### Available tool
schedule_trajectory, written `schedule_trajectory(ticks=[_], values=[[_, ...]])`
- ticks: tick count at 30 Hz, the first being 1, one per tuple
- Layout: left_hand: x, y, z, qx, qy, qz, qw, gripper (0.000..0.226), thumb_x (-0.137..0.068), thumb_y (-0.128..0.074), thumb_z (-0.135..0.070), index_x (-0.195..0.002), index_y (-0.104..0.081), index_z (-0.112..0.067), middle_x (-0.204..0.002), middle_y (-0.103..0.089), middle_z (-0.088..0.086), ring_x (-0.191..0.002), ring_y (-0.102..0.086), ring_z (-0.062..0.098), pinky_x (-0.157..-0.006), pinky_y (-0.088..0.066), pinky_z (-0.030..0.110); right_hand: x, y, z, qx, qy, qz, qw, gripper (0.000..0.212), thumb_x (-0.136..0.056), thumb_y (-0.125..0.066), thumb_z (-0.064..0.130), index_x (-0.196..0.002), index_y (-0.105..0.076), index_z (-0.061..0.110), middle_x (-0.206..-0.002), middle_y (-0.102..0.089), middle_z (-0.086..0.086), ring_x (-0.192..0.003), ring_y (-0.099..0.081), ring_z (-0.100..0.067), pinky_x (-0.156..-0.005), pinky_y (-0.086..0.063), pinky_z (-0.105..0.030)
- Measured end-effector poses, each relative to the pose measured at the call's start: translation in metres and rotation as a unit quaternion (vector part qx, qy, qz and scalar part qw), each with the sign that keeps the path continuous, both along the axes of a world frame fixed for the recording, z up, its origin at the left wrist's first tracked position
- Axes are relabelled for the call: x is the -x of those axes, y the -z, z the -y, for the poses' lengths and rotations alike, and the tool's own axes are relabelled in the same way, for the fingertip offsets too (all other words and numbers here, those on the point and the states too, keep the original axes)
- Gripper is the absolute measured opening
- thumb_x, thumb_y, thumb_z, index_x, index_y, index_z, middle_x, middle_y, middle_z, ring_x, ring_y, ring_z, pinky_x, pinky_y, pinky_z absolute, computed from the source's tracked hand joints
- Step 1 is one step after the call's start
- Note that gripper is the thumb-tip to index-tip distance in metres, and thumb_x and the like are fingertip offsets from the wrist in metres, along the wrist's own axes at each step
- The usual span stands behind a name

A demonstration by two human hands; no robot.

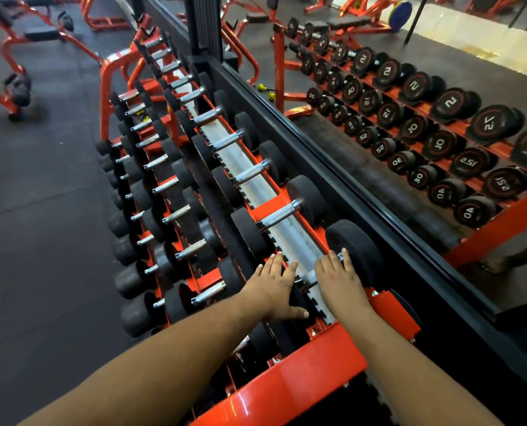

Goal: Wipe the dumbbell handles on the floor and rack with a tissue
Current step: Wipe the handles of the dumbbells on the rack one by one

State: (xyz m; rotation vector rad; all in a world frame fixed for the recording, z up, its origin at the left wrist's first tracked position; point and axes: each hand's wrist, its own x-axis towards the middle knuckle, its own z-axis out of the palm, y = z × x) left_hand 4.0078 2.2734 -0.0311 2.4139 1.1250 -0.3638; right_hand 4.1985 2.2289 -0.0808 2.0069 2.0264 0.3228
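- We see our left hand (274, 287) lying flat, fingers straight and spread, on the near black end of the closest dumbbell (359, 250) on the top shelf of the red rack (290, 385).
- Our right hand (339, 279) lies on the same dumbbell's shiny handle (310, 276), its fingers reaching up to the far black end. The fingers look mostly straight. We cannot tell if the thumb goes under the handle.
- We cannot see a tissue in either hand. It may be hidden under a palm.
- Both arms are bare and reach forward from the bottom of the view.
- Counting away from our hands, the top shelf holds about ten dumbbells in one row. The far ones are small and hard to count.
- To the left of our hands and lower, there are two more shelves with a row of dumbbells on each. Their silver handles point the same way.
- Just right of our right hand a big mirror (410, 149) runs along the wall. In it we see more dumbbells with numbers printed backwards.
- Far left of our hands is the dark floor (40, 210) with red gym benches (34, 35).
- A small yellow thing (261, 87) shows in the mirror, far ahead of our hands.
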Motion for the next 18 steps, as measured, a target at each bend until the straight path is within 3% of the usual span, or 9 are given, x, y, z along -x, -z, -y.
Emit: schedule_trajectory(ticks=[3, 5, 8, 10, 12, 15, 18], values=[[0.0, 0.003, 0.0, -0.003, -0.001, 0.003, 1.0, 0.116, -0.084, -0.061, -0.072, -0.161, 0.009, -0.021, -0.166, 0.02, 0.016, -0.154, 0.017, 0.028, -0.126, -0.001, 0.049, 0.013, -0.008, -0.009, 0.053, -0.056, -0.05, 0.996, 0.035, -0.095, -0.052, 0.019, -0.13, -0.053, 0.019, -0.122, -0.058, 0.0, -0.126, -0.051, -0.02, -0.124, -0.001, -0.056], [0.0, 0.006, 0.0, -0.004, -0.003, 0.007, 1.0, 0.116, -0.083, -0.062, -0.073, -0.161, 0.008, -0.022, -0.166, 0.02, 0.015, -0.155, 0.017, 0.028, -0.126, -0.001, 0.049, 0.013, -0.006, -0.004, 0.048, -0.112, -0.086, 0.989, 0.047, -0.087, -0.067, 0.024, -0.133, -0.056, 0.02, -0.124, -0.061, 0.003, -0.127, -0.054, -0.017, -0.123, -0.001, -0.053], [0.001, 0.007, -0.001, -0.004, -0.002, 0.012, 1.0, 0.116, -0.083, -0.062, -0.073, -0.161, 0.008, -0.021, -0.167, 0.019, 0.015, -0.154, 0.017, 0.028, -0.126, -0.001, 0.048, 0.0, 0.008, 0.014, -0.033, -0.191, -0.117, 0.974, 0.06, -0.072, -0.083, 0.027, -0.128, -0.066, 0.016, -0.127, -0.069, 0.001, -0.124, -0.062, -0.017, -0.115, -0.02, -0.052], [0.001, 0.007, -0.002, -0.003, 0.002, 0.012, 1.0, 0.116, -0.083, -0.061, -0.073, -0.161, 0.008, -0.021, -0.166, 0.02, 0.015, -0.154, 0.017, 0.028, -0.126, -0.001, 0.049, -0.01, 0.017, 0.028, -0.045, -0.228, -0.119, 0.965, 0.049, -0.082, -0.066, 0.017, -0.131, -0.066, 0.014, -0.133, -0.066, -0.002, -0.128, -0.059, -0.019, -0.112, -0.033, -0.054], [0.001, 0.007, -0.002, -0.003, 0.004, 0.009, 1.0, 0.116, -0.084, -0.061, -0.073, -0.161, 0.009, -0.021, -0.166, 0.021, 0.016, -0.154, 0.018, 0.028, -0.126, 0.0, 0.049, -0.019, 0.016, 0.031, -0.076, -0.202, -0.116, 0.97, 0.055, -0.082, -0.052, 0.006, -0.135, -0.063, 0.014, -0.136, -0.064, -0.003, -0.13, -0.057, -0.021, -0.114, -0.035, -0.053], [0.001, 0.006, -0.002, 0.0, 0.006, 0.009, 1.0, 0.116, -0.084, -0.061, -0.073, -0.161, 0.01, -0.021, -0.166, 0.022, 0.015, -0.154, 0.018, 0.028, -0.126, 0.0, 0.048, -0.026, 0.014, 0.029, -0.13, -0.061, -0.161, 0.976, 0.071, -0.067, -0.07, -0.009, -0.135, -0.061, 0.008, -0.137, -0.063, -0.011, -0.132, -0.055, -0.028, -0.119, -0.02, -0.043], [0.001, 0.007, -0.002, 0.003, 0.003, 0.011, 1.0, 0.116, -0.084, -0.061, -0.073, -0.161, 0.01, -0.022, -0.166, 0.022, 0.014, -0.154, 0.018, 0.028, -0.126, -0.001, 0.049, -0.004, 0.024, 0.03, -0.153, 0.008, -0.209, 0.966, 0.066, -0.071, -0.074, -0.01, -0.134, -0.062, 0.008, -0.137, -0.062, -0.011, -0.134, -0.051, -0.026, -0.117, -0.029, -0.046]])
